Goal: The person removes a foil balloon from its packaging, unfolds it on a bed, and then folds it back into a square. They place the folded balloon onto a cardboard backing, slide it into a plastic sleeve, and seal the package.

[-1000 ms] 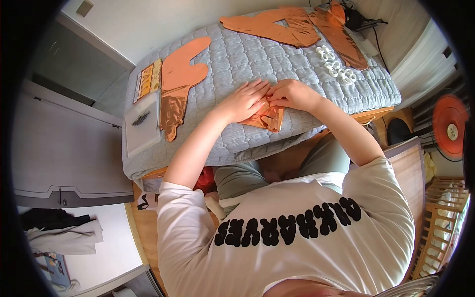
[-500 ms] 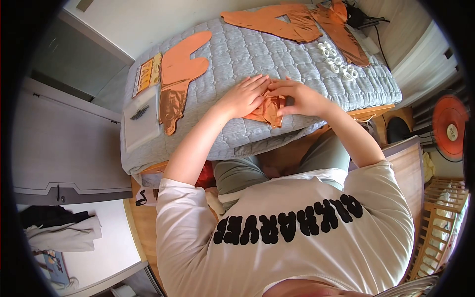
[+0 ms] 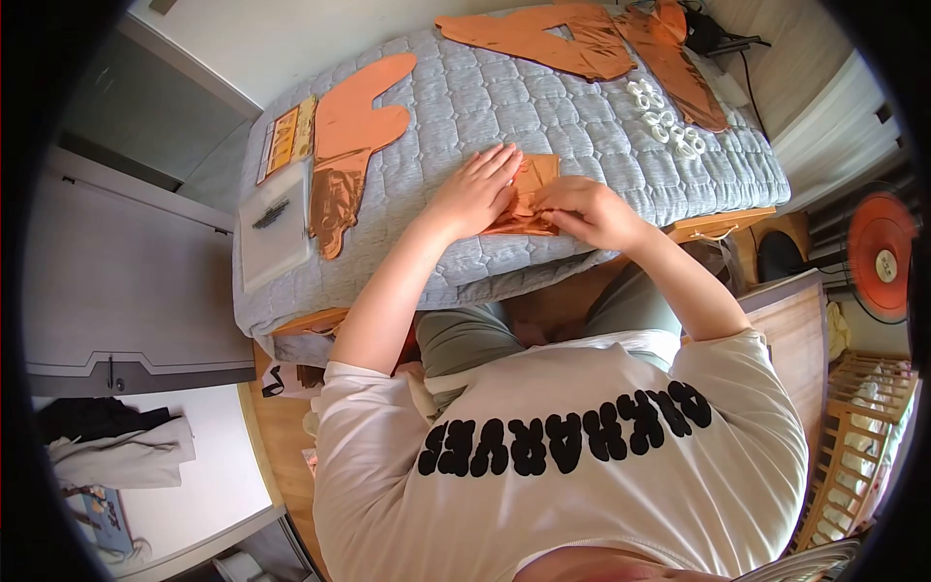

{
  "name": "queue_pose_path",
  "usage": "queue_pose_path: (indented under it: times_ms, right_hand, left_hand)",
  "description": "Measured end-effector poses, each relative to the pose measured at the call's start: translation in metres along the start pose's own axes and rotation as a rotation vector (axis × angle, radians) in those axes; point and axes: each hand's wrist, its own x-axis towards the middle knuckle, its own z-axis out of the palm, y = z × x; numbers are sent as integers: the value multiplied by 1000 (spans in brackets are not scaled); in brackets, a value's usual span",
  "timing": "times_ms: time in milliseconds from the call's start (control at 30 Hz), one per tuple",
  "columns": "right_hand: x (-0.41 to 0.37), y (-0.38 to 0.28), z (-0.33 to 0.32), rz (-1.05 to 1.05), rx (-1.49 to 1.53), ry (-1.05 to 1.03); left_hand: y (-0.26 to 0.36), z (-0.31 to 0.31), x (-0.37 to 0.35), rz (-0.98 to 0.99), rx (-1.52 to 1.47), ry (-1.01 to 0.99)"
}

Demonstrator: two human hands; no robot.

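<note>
A folded copper-orange foil balloon [image 3: 536, 177] lies on the grey quilted bedspread in front of me, near the bed's front edge. My left hand [image 3: 475, 191] rests flat along the balloon's left side, fingers stretched out and pointing away from me. At the right side, my right hand [image 3: 587, 210] has its thumb and fingers pinched together on the foil. The part between those fingertips is partly hidden. A flat orange foil balloon [image 3: 361, 121] is spread out to the left, its lower end crinkled.
Further orange balloons [image 3: 582, 39] lie along the bed's far side, near several white ribbon rolls [image 3: 669, 124]. A printed card [image 3: 288, 141] and a clear plastic bag [image 3: 276, 233] sit at the left. A red-orange fan [image 3: 882, 254] stands at the right.
The foil between my hands has gone from bunched to flatter and squarer. My right hand has shifted slightly right and down, its fingers now pinched; the left stays nearly in place.
</note>
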Motion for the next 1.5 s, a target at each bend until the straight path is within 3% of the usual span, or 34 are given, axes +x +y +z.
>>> queue_pose_path:
  times_ms: [67, 267, 433, 633, 700, 1033, 1367, 1433, 1500]
  right_hand:
    - [7, -8, 6, 9, -16, 241]
    - [29, -6, 7, 344, -10, 212]
    - [38, 10, 15, 293, -103, 240]
    - [42, 10, 16, 349, -134, 204]
    - [42, 9, 16, 371, -127, 196]
    - [44, 5, 21, 446, -80, 258]
    - [42, 11, 27, 411, -162, 314]
    - [43, 11, 28, 414, -161, 318]
    - [43, 13, 28, 417, -164, 326]
  left_hand:
    - [5, 0, -2, -50, -6, -1]
    - [16, 6, -6, -206, 27, 32]
    - [10, 4, -6, -269, -34, -38]
    - [-9, -34, -22, -178, -418, -118]
    - [-20, -47, -29, -221, -466, -335]
    - [-27, -56, -21, -174, -296, -490]
    - [-23, -56, -28, -163, -347, -445]
    - [-8, -56, -39, -126, -290, -205]
    - [7, -49, -48, -50, -130, -146]
